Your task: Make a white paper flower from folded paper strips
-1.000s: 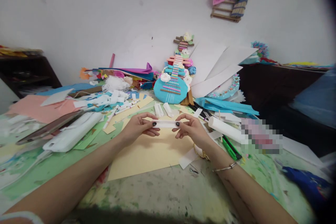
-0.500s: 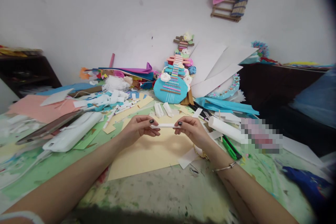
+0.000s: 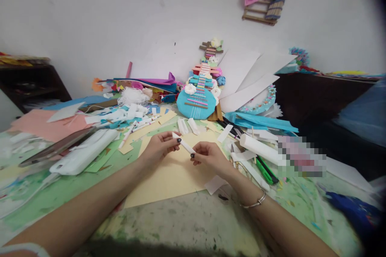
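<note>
A narrow folded white paper strip (image 3: 184, 144) slants between my hands, its far end up at the left. My left hand (image 3: 161, 145) is closed, pinching the strip near its upper end with thumb and fingers. The lower right end is pinched by my right hand (image 3: 208, 156), also closed. Both hands hover over a cream paper sheet (image 3: 159, 182) on the table. Just beyond them lie two short folded white paper pieces (image 3: 182, 125). Past those stands a blue paper lute-shaped craft (image 3: 196, 103) with strings and paper flowers, leaning on the wall.
Right of my hands lie scissors (image 3: 243, 167), a green utility knife (image 3: 264, 170) and a white paper roll (image 3: 259, 149). On the left are a white power strip (image 3: 84, 150), several pens (image 3: 128, 133) and pink paper (image 3: 45, 125). White sheets (image 3: 238, 74) lean against the wall.
The paper strip has turned from level to slanted, right end lower and nearer me. My right hand has moved down and left, uncovering the scissors; my left hand has shifted slightly.
</note>
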Demonstrator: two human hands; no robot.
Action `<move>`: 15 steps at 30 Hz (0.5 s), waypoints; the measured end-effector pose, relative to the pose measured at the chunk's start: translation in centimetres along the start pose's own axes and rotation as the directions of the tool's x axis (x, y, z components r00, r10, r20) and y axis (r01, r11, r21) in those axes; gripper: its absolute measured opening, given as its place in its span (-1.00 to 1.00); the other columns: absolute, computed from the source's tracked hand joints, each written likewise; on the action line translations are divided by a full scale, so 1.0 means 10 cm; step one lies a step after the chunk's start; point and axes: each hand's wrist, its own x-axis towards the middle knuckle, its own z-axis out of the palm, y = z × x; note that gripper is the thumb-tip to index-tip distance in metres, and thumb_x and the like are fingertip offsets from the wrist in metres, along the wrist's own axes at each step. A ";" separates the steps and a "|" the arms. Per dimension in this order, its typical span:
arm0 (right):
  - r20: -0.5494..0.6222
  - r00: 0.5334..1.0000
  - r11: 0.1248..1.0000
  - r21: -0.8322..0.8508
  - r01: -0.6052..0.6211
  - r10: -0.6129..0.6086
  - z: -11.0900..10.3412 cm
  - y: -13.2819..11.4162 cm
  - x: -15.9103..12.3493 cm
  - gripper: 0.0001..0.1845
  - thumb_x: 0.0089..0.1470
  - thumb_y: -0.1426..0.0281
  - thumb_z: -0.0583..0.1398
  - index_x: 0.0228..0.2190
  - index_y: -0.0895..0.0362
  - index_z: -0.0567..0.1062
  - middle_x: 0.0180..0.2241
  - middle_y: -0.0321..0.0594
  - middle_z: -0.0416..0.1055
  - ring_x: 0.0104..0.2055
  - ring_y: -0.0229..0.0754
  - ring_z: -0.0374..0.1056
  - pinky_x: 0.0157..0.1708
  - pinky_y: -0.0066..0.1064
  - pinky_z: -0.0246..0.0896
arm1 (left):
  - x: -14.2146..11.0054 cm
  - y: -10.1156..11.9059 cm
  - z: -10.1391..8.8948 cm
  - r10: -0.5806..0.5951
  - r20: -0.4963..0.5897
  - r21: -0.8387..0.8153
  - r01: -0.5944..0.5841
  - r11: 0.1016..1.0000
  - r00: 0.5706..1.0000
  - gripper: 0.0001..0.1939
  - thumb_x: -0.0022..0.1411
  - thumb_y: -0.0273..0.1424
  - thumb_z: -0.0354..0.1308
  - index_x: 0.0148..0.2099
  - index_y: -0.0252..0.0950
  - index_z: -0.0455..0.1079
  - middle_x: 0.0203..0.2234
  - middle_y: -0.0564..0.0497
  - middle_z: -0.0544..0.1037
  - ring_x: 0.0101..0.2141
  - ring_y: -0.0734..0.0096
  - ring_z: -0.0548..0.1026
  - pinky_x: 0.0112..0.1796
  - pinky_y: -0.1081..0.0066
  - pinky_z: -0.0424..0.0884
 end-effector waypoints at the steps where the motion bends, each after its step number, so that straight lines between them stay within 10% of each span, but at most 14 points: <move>1: 0.000 1.000 0.999 0.034 -0.007 0.007 0.05 0.01 0.00 -0.87 -0.15 0.39 0.21 -0.48 0.19 0.40 -0.55 -0.26 0.43 -0.55 -0.31 0.36 -0.51 -0.47 0.28 | -0.01 0.00 0.02 -0.010 0.006 -0.048 0.011 0.999 1.000 -0.69 -0.11 -0.40 0.32 -0.23 -0.36 0.49 -0.59 0.06 0.43 -0.58 0.64 0.34 -0.52 0.59 0.26; 15: -0.101 0.995 0.998 0.062 0.022 -0.016 0.19 0.08 0.01 -0.86 -0.10 0.36 0.19 -0.47 0.19 0.41 -0.54 -0.24 0.44 -0.57 -0.33 0.35 -0.53 -0.50 0.26 | -0.05 -0.02 0.05 -0.034 0.123 0.184 0.011 0.983 0.992 -0.73 -0.06 -0.26 0.26 -0.42 -0.42 0.50 -0.60 0.01 0.40 -0.55 0.55 0.24 -0.52 0.50 0.14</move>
